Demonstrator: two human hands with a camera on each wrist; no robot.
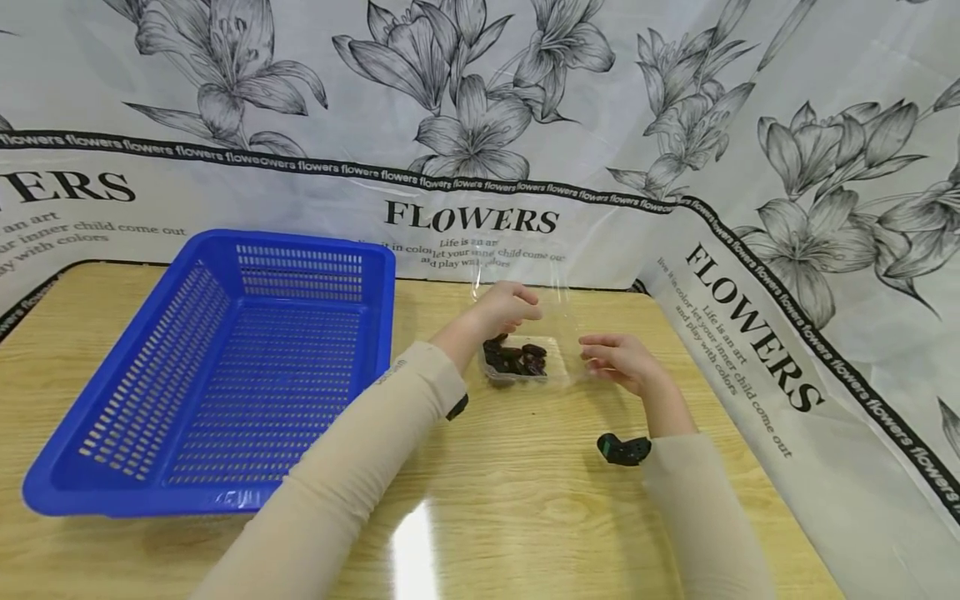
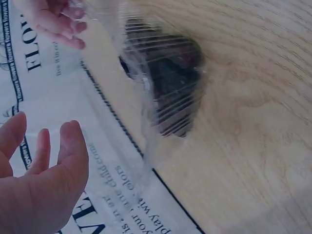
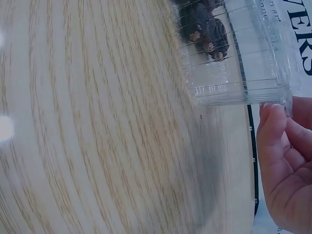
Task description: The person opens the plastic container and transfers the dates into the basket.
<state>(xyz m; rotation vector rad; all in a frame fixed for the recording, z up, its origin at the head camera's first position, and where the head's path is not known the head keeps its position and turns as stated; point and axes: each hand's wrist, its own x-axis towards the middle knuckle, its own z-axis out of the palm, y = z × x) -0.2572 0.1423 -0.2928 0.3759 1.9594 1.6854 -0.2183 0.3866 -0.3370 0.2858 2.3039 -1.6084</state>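
A clear plastic container (image 1: 557, 367) holds several dark, wrinkled fruits (image 1: 533, 362) that look like dates, gathered toward its left side. Its transparent lid (image 1: 557, 279) stands raised at the back, against the printed sheet. Over the container's back left hovers my left hand (image 1: 501, 307); in the left wrist view its fingers (image 2: 73, 141) are spread and loosely bent, with nothing between them. On the other side, my right hand (image 3: 287, 165) pinches the container's rim corner between thumb and fingers. Brown stem ends show on the dates (image 3: 209, 36) in the right wrist view.
A large blue slotted basket (image 1: 378, 333) stands on the wooden table (image 1: 517, 517), left of the container. A white sheet printed with flowers (image 1: 472, 133) rises behind the table and along its right side. Black wrist devices (image 1: 624, 450) sit by both sleeves.
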